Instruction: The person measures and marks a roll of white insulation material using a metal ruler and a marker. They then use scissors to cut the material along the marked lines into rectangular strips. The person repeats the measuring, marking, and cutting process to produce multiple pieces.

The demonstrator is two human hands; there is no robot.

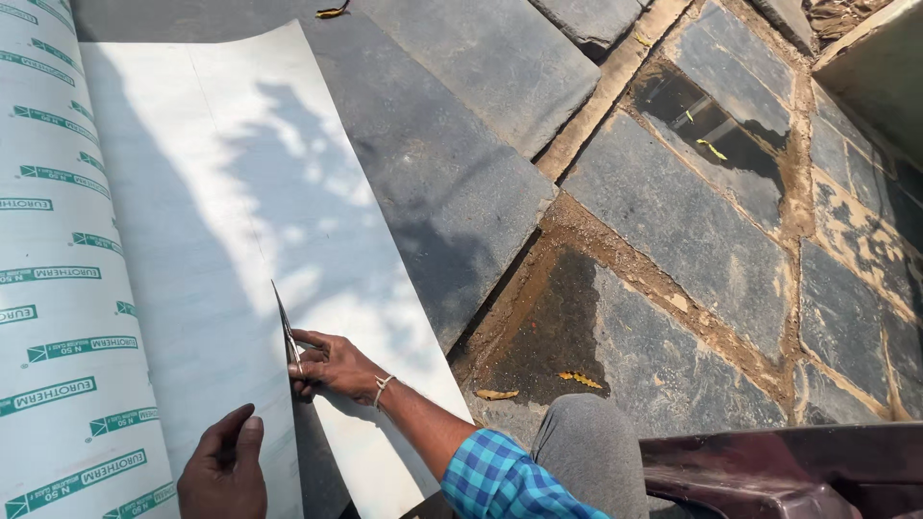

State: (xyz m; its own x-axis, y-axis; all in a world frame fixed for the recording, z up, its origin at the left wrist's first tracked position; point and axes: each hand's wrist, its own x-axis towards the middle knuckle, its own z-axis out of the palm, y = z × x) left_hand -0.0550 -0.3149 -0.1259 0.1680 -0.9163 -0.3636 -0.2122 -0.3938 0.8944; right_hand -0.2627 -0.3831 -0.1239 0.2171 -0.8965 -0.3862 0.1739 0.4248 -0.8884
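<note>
Likely an outdoor yard — sunlit stone paving [673, 221], puddle [716, 135], fallen leaves [580, 379].

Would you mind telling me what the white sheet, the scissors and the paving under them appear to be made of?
The white sheet looks like thin, flexible plastic or laminate with a matt face: it curls up at the left edge. The scissors in the right hand seem to be bare metal, grey and slightly shiny. The paving looks like rough dark stone slabs with sandy joints. The left hand presses on the sheet.

The right hand [332, 368] is curled tight, arm stretched forward. The left hand [223, 468] lies flat, fingers together, thumb out.
</note>
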